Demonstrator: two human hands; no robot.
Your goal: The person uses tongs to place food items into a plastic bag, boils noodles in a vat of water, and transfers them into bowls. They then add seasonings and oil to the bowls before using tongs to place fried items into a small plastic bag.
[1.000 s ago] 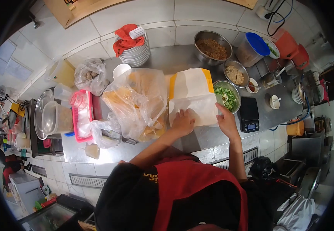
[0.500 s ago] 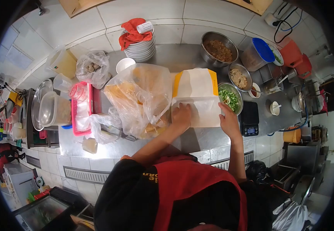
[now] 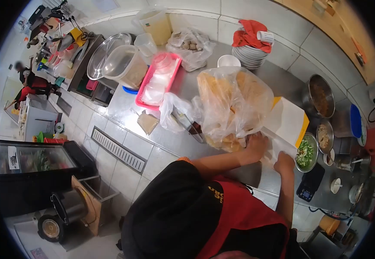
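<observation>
A: Location of the box (image 3: 287,120)?

B: I have it unfolded on the surface (image 3: 170,139), between the bag (image 3: 235,105) and the bowl (image 3: 305,152) of greens. Left hand (image 3: 255,147) at the box's bag side; right hand (image 3: 284,164) at its near edge, close to the bowl.

A: Grip state?

B: I cannot tell for either. On my feed the left fingers are bent, partly lost against bag and paper; the right ones are bunched, tips unclear. A pinch on the paper is unconfirmed.

A: Other obstructions?

B: The bag overlaps the box's left part in my view. Its plastic is cloudy: contents yellow-orange, unidentified. Items at far right smear toward the dark lens border.

A: Legible text?

B: Very little. Yellow letters on the black shirt (image 3: 166,207) lie sideways; I read perhaps "an", remainder uncertain. Scale (image 3: 310,183): panel markings too small. White cylinder (image 3: 265,36) on the red cloth (image 3: 247,34): faint print, illegible.
</observation>
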